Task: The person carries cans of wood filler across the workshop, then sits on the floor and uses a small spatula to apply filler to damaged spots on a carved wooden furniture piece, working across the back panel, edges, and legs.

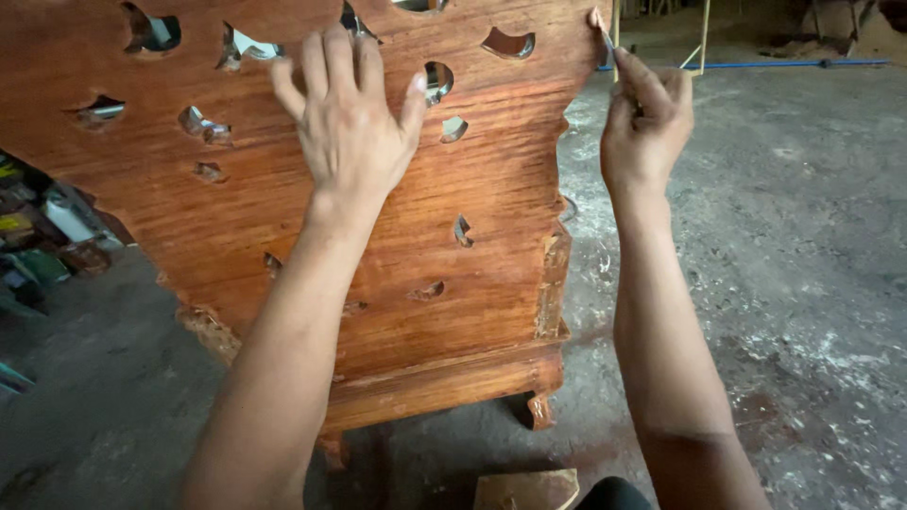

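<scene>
A: Looking down from head height, what lies nearest?

B: Two bare forearms reach forward. Between them, at the bottom edge, lies a small wood offcut (526, 489) on a grey concrete floor (803, 283).

A: And beyond that?

B: A carved panel (283, 236) of reddish wood stands upright on the floor on short carved feet, filling the upper left of the view, pierced with small curved cut-outs.

A: Where are the hands?

B: The left hand (350, 123) lies flat on the panel's face, fingers spread wide. The right hand (647, 118) is at the panel's upper right edge, fingers pressed together, pinching a thin tool (605, 33); whether it is a blade or a brush I cannot tell.

A: How would the panel handle?

B: Likely stiff and heavy, being solid wood. The finish looks smooth, perhaps slippery. The pierced parts and scalloped edges seem the most fragile, so I would grip the thick base rail or the plain side edges.

A: Anything farther off?

B: A blue pipe (756, 64) crosses the floor behind, and clutter (38, 236) sits at far left.
</scene>
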Motion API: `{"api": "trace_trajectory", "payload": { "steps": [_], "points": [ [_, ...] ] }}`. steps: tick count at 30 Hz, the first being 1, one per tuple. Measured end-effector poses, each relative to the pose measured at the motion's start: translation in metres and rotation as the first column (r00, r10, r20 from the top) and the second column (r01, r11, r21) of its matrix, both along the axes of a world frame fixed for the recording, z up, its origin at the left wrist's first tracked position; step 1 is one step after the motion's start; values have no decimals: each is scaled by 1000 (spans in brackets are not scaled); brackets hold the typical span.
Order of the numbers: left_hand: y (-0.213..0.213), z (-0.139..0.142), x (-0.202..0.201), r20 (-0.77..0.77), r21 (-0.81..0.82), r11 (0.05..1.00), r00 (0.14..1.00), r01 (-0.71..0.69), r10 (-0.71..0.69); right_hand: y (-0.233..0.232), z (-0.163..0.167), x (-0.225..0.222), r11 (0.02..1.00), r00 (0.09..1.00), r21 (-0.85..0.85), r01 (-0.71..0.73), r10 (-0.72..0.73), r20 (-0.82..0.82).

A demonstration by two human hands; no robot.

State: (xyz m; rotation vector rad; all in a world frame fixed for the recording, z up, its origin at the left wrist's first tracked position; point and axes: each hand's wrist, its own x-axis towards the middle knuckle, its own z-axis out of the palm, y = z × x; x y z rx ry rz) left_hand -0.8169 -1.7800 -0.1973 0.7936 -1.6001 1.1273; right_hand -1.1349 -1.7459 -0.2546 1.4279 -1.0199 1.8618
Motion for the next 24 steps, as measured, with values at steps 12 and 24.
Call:
{"api": "trace_trajectory", "payload": {
  "steps": [12, 24],
  "points": [
    [2, 4, -7, -83, 18, 998, 995, 55, -53, -1, -5, -15, 986, 975, -42, 162, -166, -146],
    [-2, 4, -5, -53, -22, 998, 997, 60, -61, -1, 3, -14, 981, 977, -94, 170, -181, -116]
  ]
}}
